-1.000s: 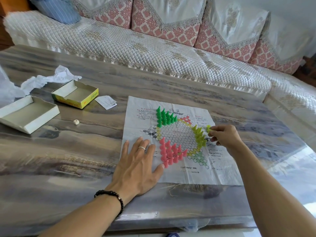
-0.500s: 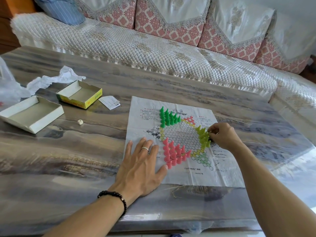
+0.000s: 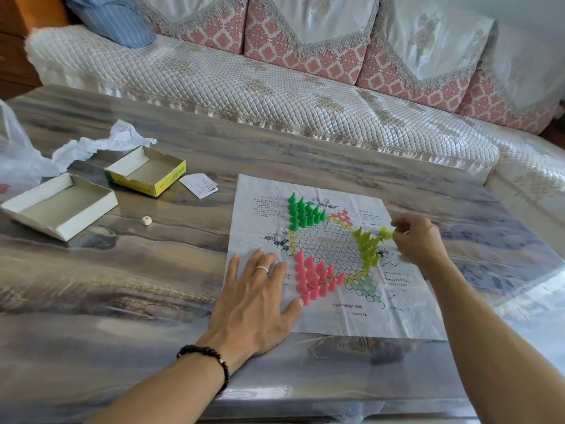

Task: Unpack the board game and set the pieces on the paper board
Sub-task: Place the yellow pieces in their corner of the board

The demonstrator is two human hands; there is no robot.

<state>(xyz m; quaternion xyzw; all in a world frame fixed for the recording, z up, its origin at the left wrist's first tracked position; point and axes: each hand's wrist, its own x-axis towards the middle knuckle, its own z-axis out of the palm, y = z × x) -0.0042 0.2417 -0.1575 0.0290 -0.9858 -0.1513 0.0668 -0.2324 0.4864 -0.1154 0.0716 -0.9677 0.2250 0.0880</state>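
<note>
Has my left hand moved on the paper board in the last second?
No. The left hand lies flat at the same spot on the paper board's left edge, thumb tip beside the pink pieces; only the camera shifted.

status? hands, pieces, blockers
Left hand flat, pinning white paper board. Right hand pinching yellow-green plastic pawn beside its cluster. Nothing blocking.

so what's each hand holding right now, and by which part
The right hand pinches a yellow-green piece; which part it grips is too blurred to tell. The left hand holds nothing, pressing flat on the paper board.
</note>
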